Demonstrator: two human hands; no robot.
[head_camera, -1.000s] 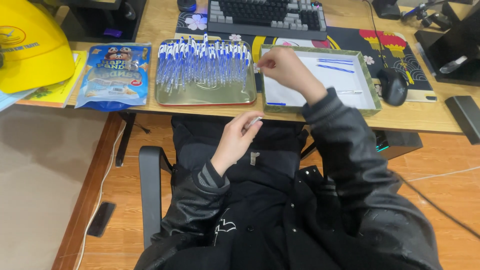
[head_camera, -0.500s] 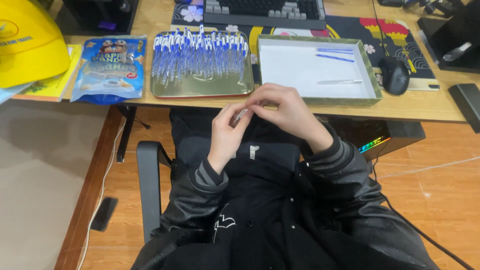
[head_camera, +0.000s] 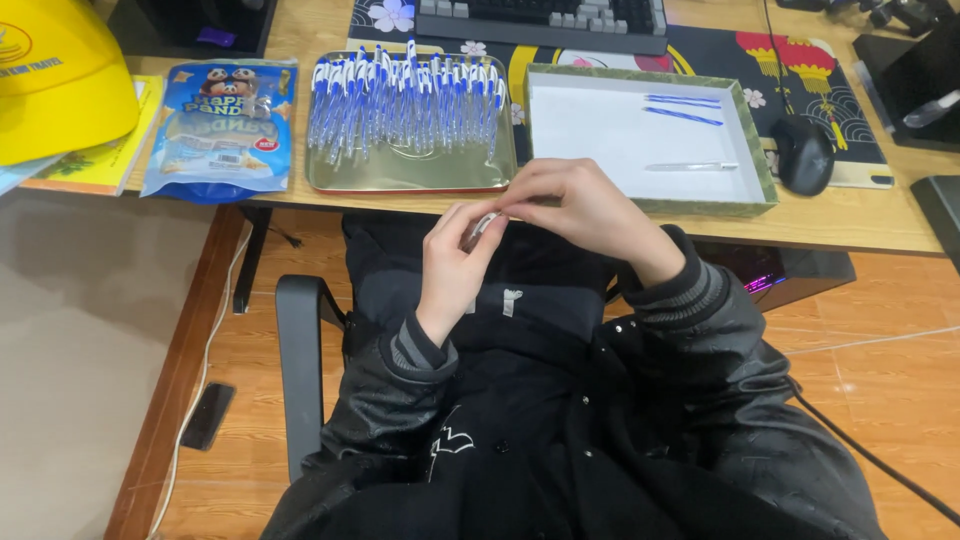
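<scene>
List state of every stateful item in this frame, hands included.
left hand: raised over lap, fingers pinching a small clear pen part
right hand: meeting the left, fingers on the same part
gold tray: on desk, crowded with blue-and-white pens
white box: open, nearly bare; two blue refills and one clear barrel inside
snack bag: lying flat, looks sealed
mouse: untouched

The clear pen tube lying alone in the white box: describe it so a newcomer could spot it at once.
On the wooden desk, right of the gold tray of blue-and-white pens, sits a green-rimmed box with a white floor. The clear tube lies level near its right wall. Unlike the two blue refills above it, it is colourless.
</scene>
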